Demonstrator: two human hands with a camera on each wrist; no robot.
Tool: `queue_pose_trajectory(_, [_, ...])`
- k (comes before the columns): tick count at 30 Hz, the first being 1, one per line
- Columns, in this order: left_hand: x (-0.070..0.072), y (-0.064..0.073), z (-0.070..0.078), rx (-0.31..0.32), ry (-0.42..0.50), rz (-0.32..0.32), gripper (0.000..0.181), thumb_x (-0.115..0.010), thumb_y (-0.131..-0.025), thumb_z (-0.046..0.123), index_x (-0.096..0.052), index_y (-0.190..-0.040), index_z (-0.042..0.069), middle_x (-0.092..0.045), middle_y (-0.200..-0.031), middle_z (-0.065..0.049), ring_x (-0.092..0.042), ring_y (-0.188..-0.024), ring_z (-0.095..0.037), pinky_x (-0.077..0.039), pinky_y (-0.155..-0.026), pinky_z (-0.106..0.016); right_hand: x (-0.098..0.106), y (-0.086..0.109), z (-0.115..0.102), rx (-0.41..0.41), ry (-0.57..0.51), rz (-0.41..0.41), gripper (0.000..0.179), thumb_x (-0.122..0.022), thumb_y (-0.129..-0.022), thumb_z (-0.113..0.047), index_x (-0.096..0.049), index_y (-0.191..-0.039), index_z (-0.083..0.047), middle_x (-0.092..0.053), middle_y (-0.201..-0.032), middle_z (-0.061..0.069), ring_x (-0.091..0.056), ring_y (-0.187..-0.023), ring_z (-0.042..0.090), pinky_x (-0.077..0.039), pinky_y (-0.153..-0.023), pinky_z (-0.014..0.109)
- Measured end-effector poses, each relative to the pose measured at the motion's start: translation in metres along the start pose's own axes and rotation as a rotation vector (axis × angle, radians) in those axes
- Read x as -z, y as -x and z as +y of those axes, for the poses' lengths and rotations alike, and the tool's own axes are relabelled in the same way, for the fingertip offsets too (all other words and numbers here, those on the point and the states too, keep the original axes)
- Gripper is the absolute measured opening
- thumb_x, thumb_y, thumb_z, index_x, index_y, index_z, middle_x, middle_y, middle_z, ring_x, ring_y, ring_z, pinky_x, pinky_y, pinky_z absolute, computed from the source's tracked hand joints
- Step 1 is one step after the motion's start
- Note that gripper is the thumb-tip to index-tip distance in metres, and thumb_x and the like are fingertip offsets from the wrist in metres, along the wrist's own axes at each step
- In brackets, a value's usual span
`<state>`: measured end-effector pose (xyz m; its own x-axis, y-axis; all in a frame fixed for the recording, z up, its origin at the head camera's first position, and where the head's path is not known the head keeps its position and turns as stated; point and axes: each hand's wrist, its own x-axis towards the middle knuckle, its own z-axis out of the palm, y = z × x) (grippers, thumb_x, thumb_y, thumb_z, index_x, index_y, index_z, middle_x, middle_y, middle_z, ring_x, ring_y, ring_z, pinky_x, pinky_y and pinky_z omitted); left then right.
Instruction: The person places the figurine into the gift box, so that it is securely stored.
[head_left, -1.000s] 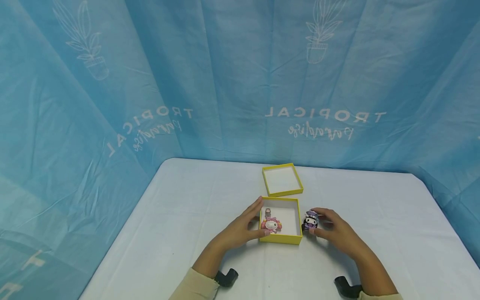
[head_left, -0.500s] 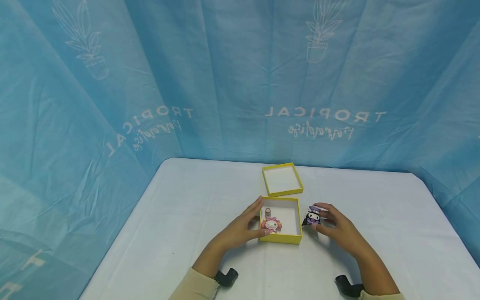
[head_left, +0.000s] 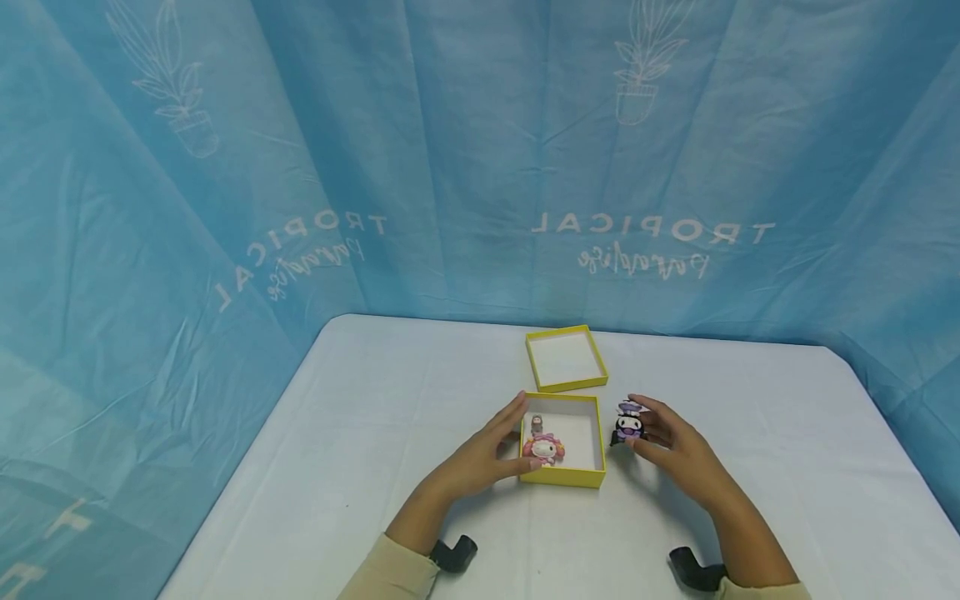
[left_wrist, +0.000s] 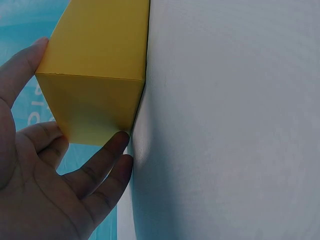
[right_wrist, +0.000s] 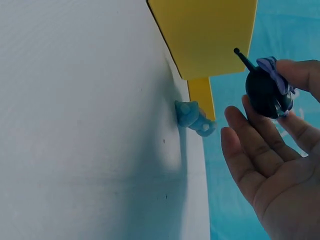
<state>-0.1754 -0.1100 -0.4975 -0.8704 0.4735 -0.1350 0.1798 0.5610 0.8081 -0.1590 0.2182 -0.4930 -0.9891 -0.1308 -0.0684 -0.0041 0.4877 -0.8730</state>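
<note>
My right hand [head_left: 681,460] pinches a black figurine [head_left: 627,427] with a white face and purple hat between thumb and fingers. It hangs above the table, right of an open yellow box [head_left: 562,477]. The right wrist view shows the figurine's dark back [right_wrist: 262,92]. My left hand [head_left: 474,465] holds the box's left side, thumb at the front rim and fingertips by the far left corner. Inside the box, along its left, are a pink-and-white figurine [head_left: 544,450] and a small grey-brown one [head_left: 536,424]. In the left wrist view, the box's yellow wall [left_wrist: 95,105] lies between thumb and fingers.
Behind the box lies the yellow-rimmed lid [head_left: 566,387], white inside up. A small light-blue figurine [right_wrist: 190,116] stands on the table near the box in the right wrist view; the head view does not show it. Blue printed curtains [head_left: 465,167] edge the white table [head_left: 405,392].
My right hand has lifted the black figurine and moved it slightly away from the box, toward the back right. My left hand and the box have stayed in place.
</note>
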Motion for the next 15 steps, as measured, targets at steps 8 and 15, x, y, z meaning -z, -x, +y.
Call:
queue_pose_trajectory(8, [0.0002,0.0001,0.0005,-0.005,0.000,0.000,0.094,-0.073,-0.088,0.055,-0.016,-0.162,0.040,-0.006,-0.172,0.013,-0.011,-0.160,-0.022,-0.021,-0.126,-0.058,-0.0003,-0.0013,-0.0020,-0.041,0.011,-0.004,0.071,-0.071,-0.095,-0.036,-0.034,-0.156,-0.041,-0.049,-0.148,0.020,-0.049,-0.139,0.046,-0.050,-0.106,0.057])
queue_pose_trajectory(15, [0.0003,0.0005,0.0012,-0.005,-0.001,0.002,0.094,-0.073,-0.088,0.054,-0.016,-0.162,0.040,-0.005,-0.171,0.018,-0.011,-0.160,-0.022,-0.021,-0.126,-0.057,-0.0011,-0.0017,-0.0049,-0.004,-0.018,0.025,0.068,-0.069,-0.097,-0.024,-0.037,-0.155,-0.040,-0.053,-0.142,0.017,-0.058,-0.130,0.040,-0.056,-0.099,0.048])
